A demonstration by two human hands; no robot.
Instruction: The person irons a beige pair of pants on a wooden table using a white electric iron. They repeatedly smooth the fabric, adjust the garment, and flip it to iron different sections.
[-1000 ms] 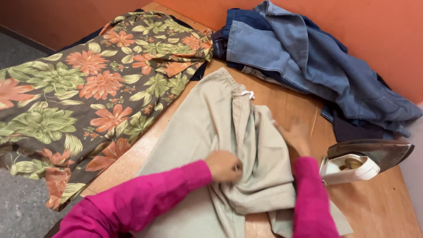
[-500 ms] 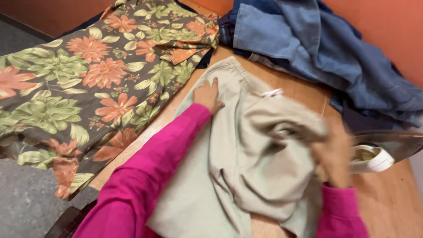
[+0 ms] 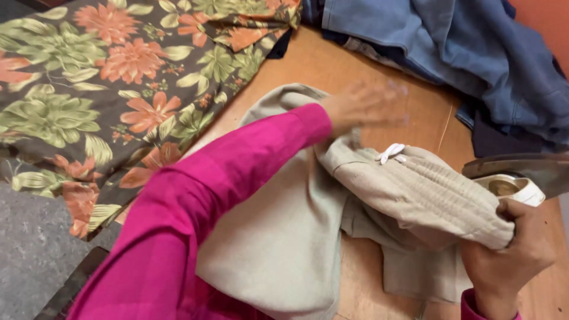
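1. I see the beige trousers lying crumpled on the wooden bench, their ribbed waistband bunched, white drawstring showing.
2. My right hand is clenched around that waistband.
3. My left hand is blurred, fingers spread, at the fabric's upper edge.

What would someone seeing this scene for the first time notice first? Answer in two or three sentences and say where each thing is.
The bright pink sleeve sweeps across the middle, its left hand blurred above the beige trousers on the wooden table. At lower right the right hand grips the trousers' gathered waistband, beside an iron. A large flowered cloth fills the upper left, with a blue denim heap at upper right.
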